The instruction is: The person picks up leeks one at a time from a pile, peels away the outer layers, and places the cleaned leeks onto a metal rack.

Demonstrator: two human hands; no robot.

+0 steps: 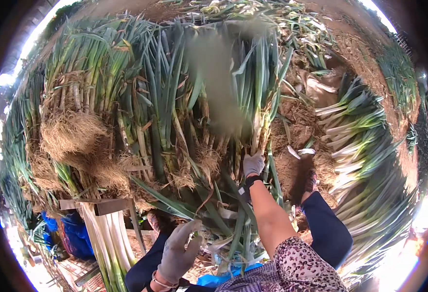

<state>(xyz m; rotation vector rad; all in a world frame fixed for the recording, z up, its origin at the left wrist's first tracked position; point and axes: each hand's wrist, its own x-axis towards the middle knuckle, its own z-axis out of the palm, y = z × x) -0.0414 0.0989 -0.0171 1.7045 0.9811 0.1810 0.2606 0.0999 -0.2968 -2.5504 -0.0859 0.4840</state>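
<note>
My right hand point(254, 164), in a pale glove, reaches forward with its fingers closed around the lower stem of an untrimmed leek point(258, 129) at the right end of the heap. The leek's green leaves point away from me, and its root end is hidden behind the glove. My left hand point(179, 250), gloved too, is raised near my lap. Its fingers are curved with the thumb apart, and I see nothing between them. Loose green leaves point(233, 228) lie between my two hands.
A large heap of rooted leeks point(77, 87) fills the left and middle. To the right, cleaned leeks point(352, 146) lie in a long row on soil. At lower left, white-stemmed leeks point(107, 238) rest by a wooden stand point(109, 206). Leaf scraps point(301, 29) are piled behind.
</note>
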